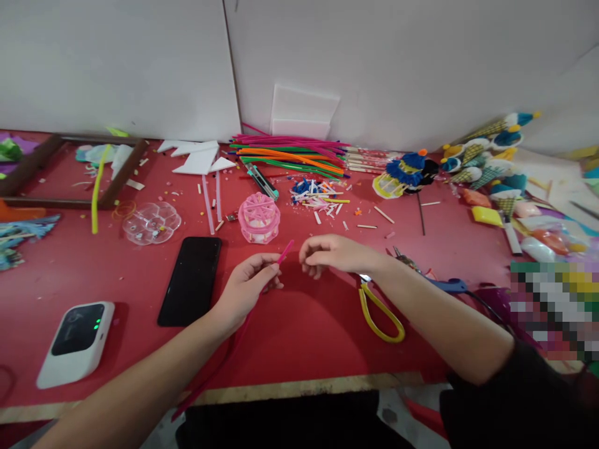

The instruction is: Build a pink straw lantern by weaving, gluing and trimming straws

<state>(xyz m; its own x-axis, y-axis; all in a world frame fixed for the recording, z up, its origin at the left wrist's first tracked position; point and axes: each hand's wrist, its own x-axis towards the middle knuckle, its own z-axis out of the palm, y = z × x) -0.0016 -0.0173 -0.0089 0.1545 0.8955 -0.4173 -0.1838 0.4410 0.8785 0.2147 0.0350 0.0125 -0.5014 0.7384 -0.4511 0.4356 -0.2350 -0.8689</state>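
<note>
My left hand (255, 280) pinches a pink pipe cleaner (286, 251) near its tip; the rest of it trails down past my wrist and over the table's front edge. Just to the right, my right hand (322, 254) hovers with curled, separated fingers and nothing visible in them. Behind the hands stands a round pink carousel-like piece (259, 217). A tool with yellow handles (381, 315) lies beneath my right forearm, its head partly hidden.
A black phone (189, 280) and a white device (76, 343) lie left. Colored pipe cleaners (290, 153), a teal cutter (262, 181) and short sticks (318, 193) are behind. At right are a blue-handled tool (447, 285) and decorated cones (486, 156).
</note>
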